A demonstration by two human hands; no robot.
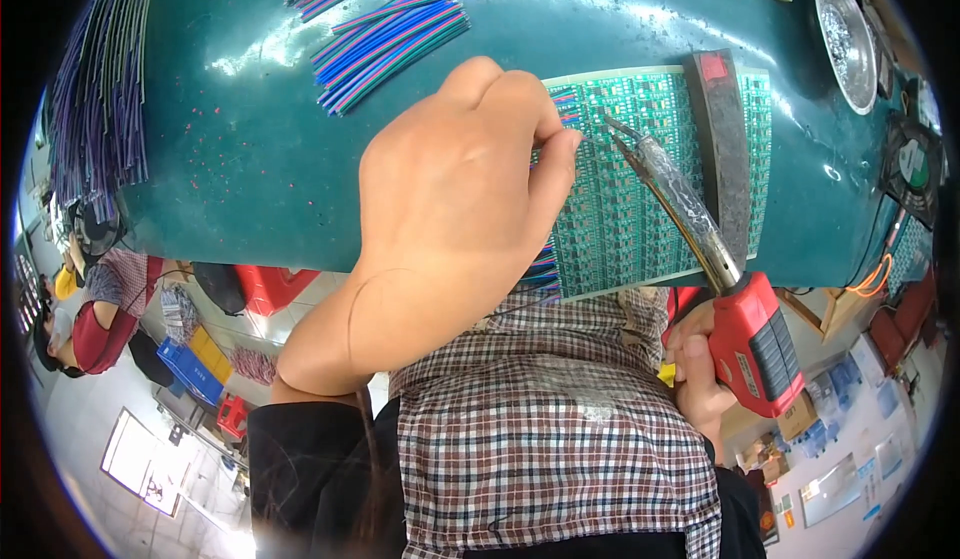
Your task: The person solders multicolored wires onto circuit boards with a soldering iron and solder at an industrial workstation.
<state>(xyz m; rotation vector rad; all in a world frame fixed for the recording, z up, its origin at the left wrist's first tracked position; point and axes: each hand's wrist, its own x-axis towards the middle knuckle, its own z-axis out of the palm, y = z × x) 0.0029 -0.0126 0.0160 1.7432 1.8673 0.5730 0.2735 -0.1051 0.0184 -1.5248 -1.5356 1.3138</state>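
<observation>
Circuit-board panel [615, 204] near metal bowl [858, 92], contents unclear

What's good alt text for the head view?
A person's right hand holds a red soldering gun angled over a green circuit-board panel on a teal table, while the left hand reaches to the panel's left edge, fingertips near coloured wires. A dark bar lies across the panel; wire bundles lie farther back.
</observation>
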